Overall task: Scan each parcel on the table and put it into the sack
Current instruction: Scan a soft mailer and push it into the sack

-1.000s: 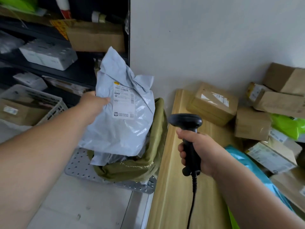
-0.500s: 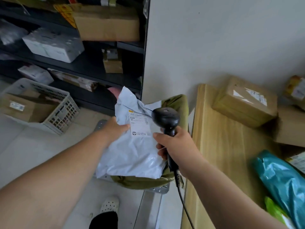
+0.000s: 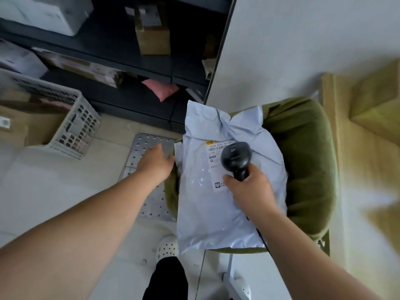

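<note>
Looks like the bagging step: the grey parcel [image 3: 205, 208] lies across the mouth of the green sack [image 3: 307, 165], your right hand [image 3: 249, 189] grasping the scanner [image 3: 234, 159] over its label [image 3: 217, 148], your left hand [image 3: 154, 164] at its edge, fingers hidden so I cannot tell their grip, and next it wants pushing down inside.

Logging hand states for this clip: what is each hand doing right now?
Left hand: at the edge of the grey parcel; grip cannot be told.
Right hand: holding the scanner.
</note>
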